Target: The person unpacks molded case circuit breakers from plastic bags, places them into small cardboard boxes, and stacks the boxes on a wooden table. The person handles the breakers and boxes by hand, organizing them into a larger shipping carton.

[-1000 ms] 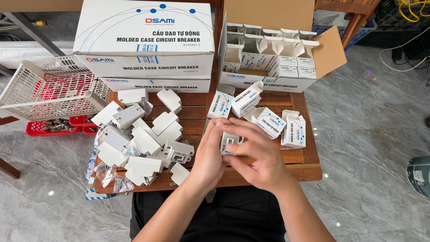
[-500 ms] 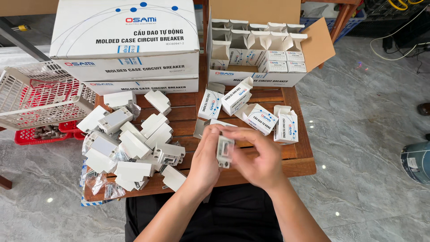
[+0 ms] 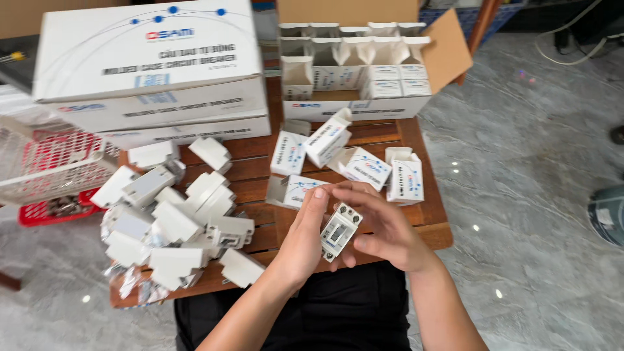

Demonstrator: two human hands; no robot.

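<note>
**Breaker now bare between our hands, above the table's near edge**

Against the earlier views, the small white part we held at chest height has turned its face up: we now see a small white circuit breaker [image 3: 340, 232] with its window and screw holes showing, tilted, over the near edge of the wooden table [image 3: 434, 233]. Half a second ago it was partly hidden by our fingers; now it is exposed, so we judge it ready for checking or packing. Our left hand [image 3: 302, 237] presses its fingers together along the breaker's left side, and our right hand [image 3: 385, 231] cups it from the right, fingers curled under and clamped on it.

Largest first: two big closed white cartons [image 3: 153, 71] are stacked at the far left of the table; we cannot see inside. Next, the open carton [image 3: 364, 71] at the far end holds rows of small white boxes, some with flaps up and seemingly empty, some closed. A white mesh basket [image 3: 45, 162] sits at the left over a red one [image 3: 49, 211]; its contents are unclear. Loose small boxes [image 3: 357, 162] lie mid-table, several open. A heap of unboxed white breakers [image 3: 175, 224] covers the left half.
</note>
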